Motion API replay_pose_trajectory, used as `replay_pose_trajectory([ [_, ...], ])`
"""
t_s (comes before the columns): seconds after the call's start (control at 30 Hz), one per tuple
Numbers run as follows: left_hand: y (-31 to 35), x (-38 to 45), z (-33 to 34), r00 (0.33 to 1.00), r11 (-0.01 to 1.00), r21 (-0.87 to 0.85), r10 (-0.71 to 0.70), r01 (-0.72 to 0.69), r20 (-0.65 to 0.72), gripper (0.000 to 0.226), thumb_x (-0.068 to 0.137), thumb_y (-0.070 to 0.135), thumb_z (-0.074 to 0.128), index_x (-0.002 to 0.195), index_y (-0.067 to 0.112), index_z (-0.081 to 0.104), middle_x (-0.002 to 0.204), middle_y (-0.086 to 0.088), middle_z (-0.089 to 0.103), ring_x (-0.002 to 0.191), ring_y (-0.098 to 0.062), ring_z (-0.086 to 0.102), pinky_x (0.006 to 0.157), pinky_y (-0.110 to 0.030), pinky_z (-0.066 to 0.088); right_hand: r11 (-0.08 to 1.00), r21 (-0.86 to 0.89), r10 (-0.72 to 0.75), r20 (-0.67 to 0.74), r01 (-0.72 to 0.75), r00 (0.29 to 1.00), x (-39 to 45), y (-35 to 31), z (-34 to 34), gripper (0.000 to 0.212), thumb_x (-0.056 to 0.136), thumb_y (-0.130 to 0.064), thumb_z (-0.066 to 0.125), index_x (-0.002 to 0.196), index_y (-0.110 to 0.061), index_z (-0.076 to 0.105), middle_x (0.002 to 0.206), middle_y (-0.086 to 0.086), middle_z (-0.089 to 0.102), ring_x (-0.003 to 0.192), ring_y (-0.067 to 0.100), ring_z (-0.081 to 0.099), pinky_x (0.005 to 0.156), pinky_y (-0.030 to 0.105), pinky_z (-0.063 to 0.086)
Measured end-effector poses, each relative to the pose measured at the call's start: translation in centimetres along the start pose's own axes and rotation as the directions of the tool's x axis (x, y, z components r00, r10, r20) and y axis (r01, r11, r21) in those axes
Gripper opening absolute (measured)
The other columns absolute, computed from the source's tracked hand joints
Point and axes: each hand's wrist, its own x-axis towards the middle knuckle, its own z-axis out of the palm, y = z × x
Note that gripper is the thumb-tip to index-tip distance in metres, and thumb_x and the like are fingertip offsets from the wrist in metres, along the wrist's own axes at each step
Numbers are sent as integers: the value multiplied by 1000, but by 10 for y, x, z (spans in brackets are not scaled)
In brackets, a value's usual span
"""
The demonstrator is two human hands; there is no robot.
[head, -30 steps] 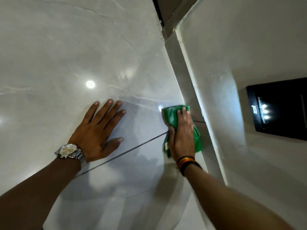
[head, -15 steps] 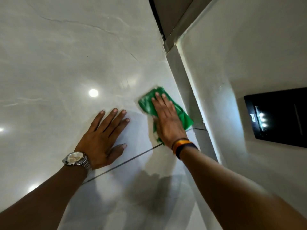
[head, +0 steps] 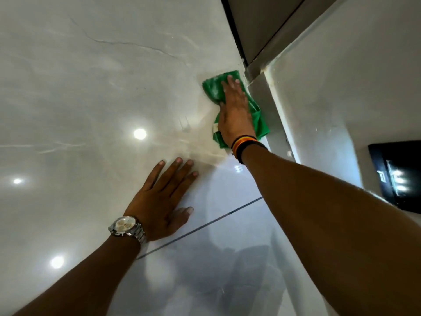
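Observation:
A green cloth (head: 214, 88) lies flat on the glossy pale marble tile surface (head: 91, 87), close to the grey strip at the corner. My right hand (head: 234, 112) presses on the cloth with straight fingers, covering its middle; bands circle that wrist. My left hand (head: 164, 197) rests flat on the tile below and left of the cloth, fingers spread, a metal watch (head: 126, 226) on its wrist. A dark grout line (head: 227, 214) runs between my two forearms.
A grey skirting strip (head: 268, 115) borders the tile on the right, with a white painted wall (head: 341, 76) beyond it. A black box with small lights (head: 396, 176) sits on that wall at the right edge. A dark door frame (head: 232, 26) meets the corner above.
My right hand has slid the green cloth up along the tile toward the corner by the door frame. My left hand has stayed flat in place.

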Motion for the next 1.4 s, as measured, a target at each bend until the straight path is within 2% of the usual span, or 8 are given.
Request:
replay_pose_trajectory([
  [0.17, 2, 1, -3, 1000, 999, 43, 1, -1, 7, 82, 100, 54, 46, 168, 10, 31, 178, -15, 24, 165, -37, 19, 132, -61, 21, 968, -24, -245, 148, 251, 958, -82, 16, -14, 73, 92, 12, 52, 157, -12, 29, 168, 5, 21, 157, 21, 11, 128, 46, 18],
  [0.33, 2, 2, -1, 1000, 1000, 28, -8, 8, -6, 80, 101, 54, 44, 168, 12, 30, 178, -13, 23, 166, -35, 18, 133, -60, 18, 996, 58, 66, 5, -66, 998, -38, 18, -14, 62, 100, -2, 44, 158, -13, 26, 169, 4, 18, 157, 20, 10, 129, 43, 15],
  [0.5, 1, 2, 0, 1000, 1000, -3, -8, 8, -10, 80, 101, 52, 49, 168, 12, 31, 178, -14, 23, 166, -35, 18, 133, -60, 18, 981, 92, 175, -57, -170, 983, 50, -24, 2, 55, 105, -10, 37, 158, -6, 23, 170, 10, 13, 158, 25, 7, 129, 40, 9],
  [0.77, 2, 1, 0, 999, 1000, -25, -5, 4, -41, 77, 101, 47, 52, 167, 13, 32, 177, -12, 27, 166, -35, 20, 131, -64, 25, 961, 51, -276, 164, 271, 947, -17, 1, -11, 57, 102, -3, 46, 156, -6, 30, 168, 9, 22, 157, 25, 13, 129, 44, 15],
  [0.93, 1, 3, 0, 998, 999, -31, -8, 6, -70, 74, 103, 48, 47, 166, 10, 35, 176, -15, 29, 165, -36, 22, 134, -59, 17, 992, 101, 68, 30, -71, 997, 35, -8, -10, 56, 105, -11, 40, 159, -9, 25, 170, 7, 15, 158, 24, 7, 129, 43, 11],
  [1.07, 1, 2, 0, 997, 998, -55, 6, -10, -81, 73, 103, 45, 49, 165, 9, 38, 176, -15, 30, 165, -36, 22, 133, -61, 19, 998, 59, -21, 33, 19, 999, 19, -20, 0, 58, 102, -5, 42, 158, -10, 27, 169, 6, 18, 158, 24, 7, 129, 44, 10],
  [1.13, 1, 1, -1, 997, 999, -38, 6, -9, -74, 73, 102, 44, 51, 165, 10, 38, 176, -14, 30, 165, -36, 21, 132, -63, 21, 998, 48, -48, 37, 46, 998, -19, -4, -3, 59, 101, -7, 45, 157, -12, 30, 168, 4, 21, 157, 21, 10, 129, 44, 13],
  [1.4, 0, 2, 0, 997, 999, -33, -2, 0, -79, 72, 103, 42, 49, 165, 8, 37, 176, -16, 29, 165, -37, 21, 132, -63, 20, 920, 93, 381, 3, -380, 925, -273, 80, -29, 62, 95, -17, 41, 157, -18, 30, 167, -10, 18, 157, 15, 13, 124, 56, 22],
])
